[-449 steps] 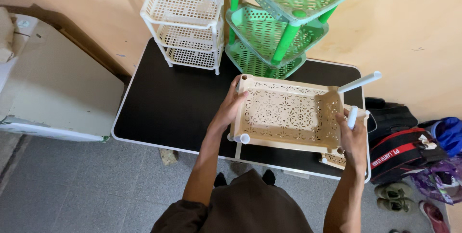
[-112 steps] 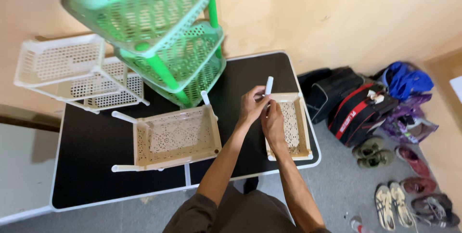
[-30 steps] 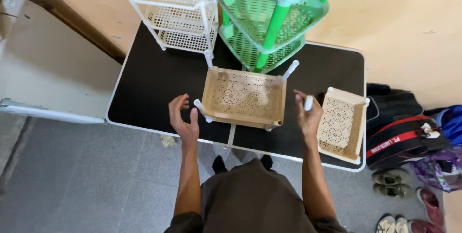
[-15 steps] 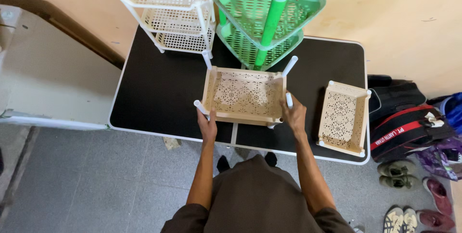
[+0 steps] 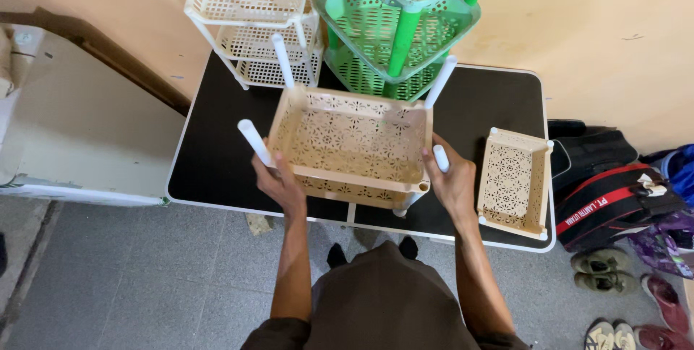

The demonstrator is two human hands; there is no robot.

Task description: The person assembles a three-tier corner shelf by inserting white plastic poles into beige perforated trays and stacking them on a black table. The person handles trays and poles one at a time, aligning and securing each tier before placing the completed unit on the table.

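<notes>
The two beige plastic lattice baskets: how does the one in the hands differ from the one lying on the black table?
The held beige plastic basket has white tube legs in its corners; the beige plastic tray on the table has none. The held basket is gripped at its sides by the left hand and right hand; the tray lies untouched at the table's right end. Both share the pierced floral pattern.

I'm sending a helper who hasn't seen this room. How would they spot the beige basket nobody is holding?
Find the black table against the wall. On its right end, beside the bags on the floor, lies a small beige basket. Unlike the larger beige basket held in both hands, it has no white posts.
</notes>
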